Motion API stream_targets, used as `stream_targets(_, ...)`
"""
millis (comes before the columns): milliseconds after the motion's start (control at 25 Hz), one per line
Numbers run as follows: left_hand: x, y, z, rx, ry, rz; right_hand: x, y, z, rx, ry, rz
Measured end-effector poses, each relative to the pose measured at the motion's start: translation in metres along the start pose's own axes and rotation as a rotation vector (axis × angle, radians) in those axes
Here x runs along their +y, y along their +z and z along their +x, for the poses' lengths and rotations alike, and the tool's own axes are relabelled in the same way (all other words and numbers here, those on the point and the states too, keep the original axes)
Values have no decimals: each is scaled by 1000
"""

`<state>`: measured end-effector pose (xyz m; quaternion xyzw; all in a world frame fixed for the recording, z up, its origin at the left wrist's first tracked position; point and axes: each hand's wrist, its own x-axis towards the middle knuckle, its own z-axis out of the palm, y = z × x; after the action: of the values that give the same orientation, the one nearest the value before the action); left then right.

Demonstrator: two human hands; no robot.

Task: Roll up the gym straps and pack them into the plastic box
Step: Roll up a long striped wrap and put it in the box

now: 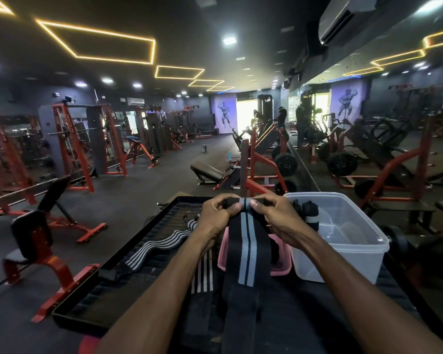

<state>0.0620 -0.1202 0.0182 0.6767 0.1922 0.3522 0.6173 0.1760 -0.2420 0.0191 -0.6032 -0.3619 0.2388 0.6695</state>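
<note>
Straps are counted as at least four: one black strap with grey stripes (246, 241) is pinched at its far end by the left hand (219, 213) and the right hand (279, 215), thumbs curled on it, above a pink lid (281, 269). A second striped strap (159, 244) is laid wavy on the black platform (118, 290), and a third (202, 274) is partly hidden under the left forearm. One rolled strap (311, 213) is stood inside the single clear plastic box (343, 251), just right of the hands. Red gym benches (44, 241) are seen to the left.
</note>
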Motion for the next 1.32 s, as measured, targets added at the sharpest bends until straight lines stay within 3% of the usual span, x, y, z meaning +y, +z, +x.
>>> stream_targets(120, 2, 1, -8, -23, -49, -75, 3, 3, 1, 71, -105, -32)
stream_targets(320, 1, 0, -6, -10, -163, -125, 1, 6, -2, 37, -141, -45)
stream_targets(560, 1, -2, -5, 31, -95, -56, -1, 2, -2, -60, 76, -19)
stream_targets(720, 4, 0, -10, -24, -167, -150, 5, 6, -1, 47, -36, 5)
stream_targets(880, 4, 1, -11, -62, -296, -229, 8, 4, -2, 39, -93, 27)
stream_targets(1120, -2, 4, -15, 44, -236, -160, -5, -3, -12, -33, 38, 124)
stream_targets(1240, -5, 5, -16, 21, -178, -182, -8, -7, -13, -84, 123, 27)
stream_targets(1320, -7, 6, -16, -7, -164, -239, -9, -7, -12, -29, 70, 19)
